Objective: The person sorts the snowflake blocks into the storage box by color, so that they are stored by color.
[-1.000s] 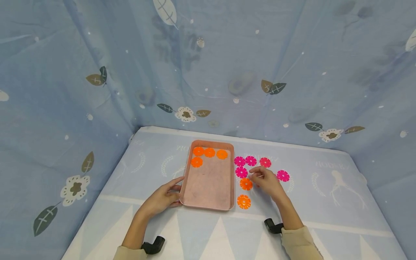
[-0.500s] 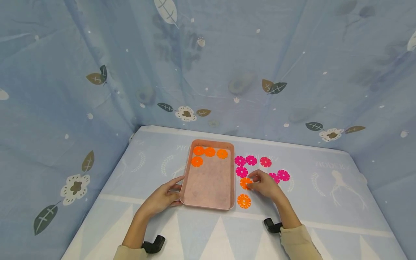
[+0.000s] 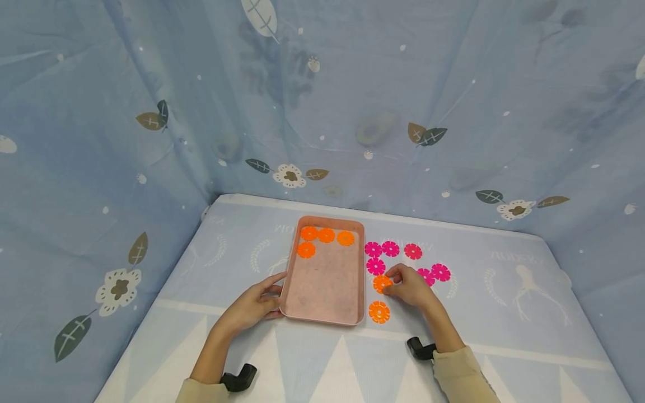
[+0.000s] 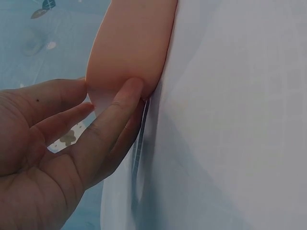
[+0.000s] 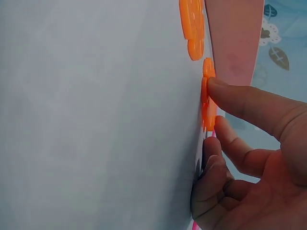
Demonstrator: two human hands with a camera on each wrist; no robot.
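Note:
In the head view my left hand [image 3: 253,305] rests against the near-left corner of a shallow pink tray [image 3: 327,323]. The left wrist view shows its nearly straight fingers [image 4: 130,91] touching the tray's outer wall [image 4: 129,43]. My right hand [image 3: 410,286] pinches an orange notched interlocking disc [image 3: 381,284] just right of the tray. In the right wrist view the thumb presses that disc [image 5: 208,114] and the index fingertip meets its edge, while the other fingers curl close to the cloth. Another orange disc [image 3: 379,312] lies nearer the front.
Several orange discs [image 3: 326,235] sit at the tray's far end. Several pink discs [image 3: 390,248] lie on the cloth-covered table [image 3: 504,313] beyond and right of my right hand. A blue patterned curtain [image 3: 353,101] surrounds the table. Black wrist-worn pieces [image 3: 241,378] stick out beside both forearms.
My right hand has shifted slightly toward the front, and its thumb and index finger have closed on the orange disc. A pink disc behind the hand has come into sight. The left hand stays put.

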